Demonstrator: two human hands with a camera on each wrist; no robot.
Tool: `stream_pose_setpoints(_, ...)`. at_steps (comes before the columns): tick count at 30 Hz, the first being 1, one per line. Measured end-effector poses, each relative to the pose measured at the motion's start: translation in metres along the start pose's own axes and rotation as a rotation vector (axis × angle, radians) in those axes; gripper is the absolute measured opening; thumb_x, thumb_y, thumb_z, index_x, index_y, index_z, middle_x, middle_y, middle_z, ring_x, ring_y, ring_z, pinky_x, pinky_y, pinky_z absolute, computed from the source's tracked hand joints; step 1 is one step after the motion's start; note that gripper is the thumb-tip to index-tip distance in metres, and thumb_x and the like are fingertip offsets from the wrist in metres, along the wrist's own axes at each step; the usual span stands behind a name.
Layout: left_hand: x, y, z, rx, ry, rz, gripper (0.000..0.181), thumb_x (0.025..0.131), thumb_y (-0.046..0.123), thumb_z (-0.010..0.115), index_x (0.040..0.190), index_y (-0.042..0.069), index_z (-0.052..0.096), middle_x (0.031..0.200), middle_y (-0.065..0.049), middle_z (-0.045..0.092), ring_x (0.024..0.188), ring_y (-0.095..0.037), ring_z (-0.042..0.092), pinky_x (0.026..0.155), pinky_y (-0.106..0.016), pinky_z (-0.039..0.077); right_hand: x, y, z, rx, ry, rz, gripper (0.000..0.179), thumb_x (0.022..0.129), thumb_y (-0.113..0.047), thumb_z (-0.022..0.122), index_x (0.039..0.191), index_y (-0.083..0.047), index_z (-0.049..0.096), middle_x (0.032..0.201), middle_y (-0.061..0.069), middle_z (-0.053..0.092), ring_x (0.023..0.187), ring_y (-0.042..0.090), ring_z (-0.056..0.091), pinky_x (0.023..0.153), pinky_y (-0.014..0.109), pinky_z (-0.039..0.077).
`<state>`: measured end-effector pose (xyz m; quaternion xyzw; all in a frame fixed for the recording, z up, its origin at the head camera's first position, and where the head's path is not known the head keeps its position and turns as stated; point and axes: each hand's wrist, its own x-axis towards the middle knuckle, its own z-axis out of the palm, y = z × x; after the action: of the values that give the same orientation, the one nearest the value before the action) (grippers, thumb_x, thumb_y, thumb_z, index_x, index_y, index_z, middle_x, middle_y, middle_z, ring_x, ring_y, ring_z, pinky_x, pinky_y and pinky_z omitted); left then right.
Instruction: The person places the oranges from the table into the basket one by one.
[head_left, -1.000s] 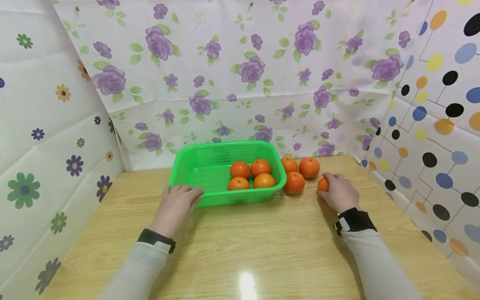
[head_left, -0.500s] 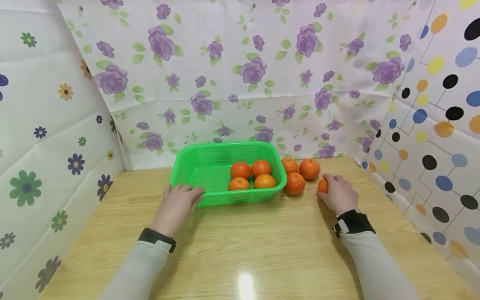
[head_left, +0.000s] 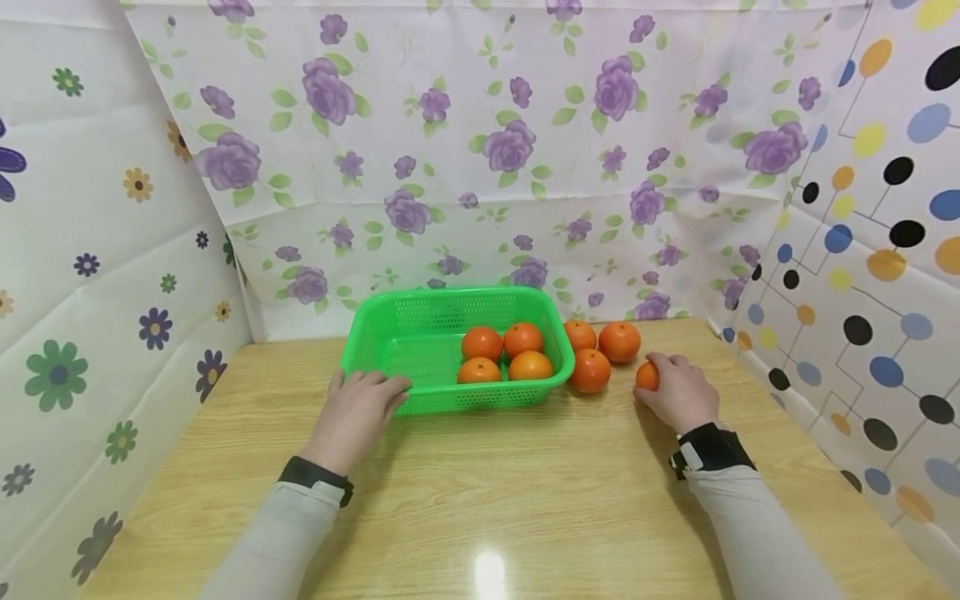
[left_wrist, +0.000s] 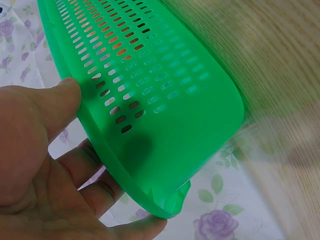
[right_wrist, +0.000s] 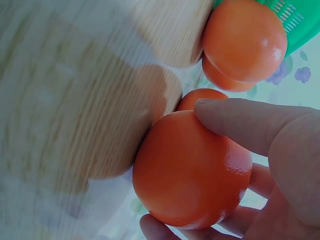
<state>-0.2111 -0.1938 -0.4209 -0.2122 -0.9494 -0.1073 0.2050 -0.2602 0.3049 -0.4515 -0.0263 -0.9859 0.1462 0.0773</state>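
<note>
A green perforated plastic basket (head_left: 431, 398) stands toward the back of the table, with several round oranges (head_left: 530, 366) in its right part. My left hand (head_left: 358, 417) grips its front left rim; in the left wrist view the thumb (left_wrist: 62, 102) lies on the outer side and the fingers reach behind the rim. Three more glossy oranges (head_left: 589, 372) sit on the table just right of the basket. To their right, my right hand (head_left: 682, 392) holds a single orange (right_wrist: 192, 170) between thumb and fingers, low at the tabletop.
The wooden table (head_left: 480, 492) is bounded by a flowered cloth (head_left: 450, 158) at the back. Patterned sheets close off the left side (head_left: 112, 275) and the dotted right side (head_left: 862, 275). The basket's back is near the rear cloth.
The head view shifts very slightly. Both hands, the basket and the oranges stay where they were.
</note>
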Motion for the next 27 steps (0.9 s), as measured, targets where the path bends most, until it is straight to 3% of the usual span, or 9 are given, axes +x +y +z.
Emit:
stream_pose_setpoints(16, 0.0, 0.002, -0.003, -0.007, -0.011, -0.013, 0.023, 0.107, 0.02, 0.077, 0.129, 0.014, 0.08, 0.113, -0.012, 0.079, 0.11, -0.042, 0.07, 0.114, -0.084, 0.036, -0.022, -0.019, -0.028, 0.061, 0.086, -0.063, 0.07, 0.098, -0.026, 0.085, 0.156, -0.003, 0.054, 0.152, 0.036, 0.051, 0.129, 0.06, 0.054, 0.094, 0.078, 0.052)
stream_pose_setpoints(27, 0.0, -0.001, 0.002, -0.009, -0.008, -0.015, 0.024, 0.107, 0.022, 0.076, 0.13, 0.014, 0.08, 0.113, -0.012, 0.079, 0.111, -0.042, 0.07, 0.115, -0.084, 0.035, -0.037, -0.047, -0.047, 0.058, 0.115, -0.172, 0.07, 0.098, -0.027, 0.087, 0.156, -0.004, 0.056, 0.151, 0.031, 0.055, 0.125, 0.056, 0.057, 0.093, 0.075, 0.055)
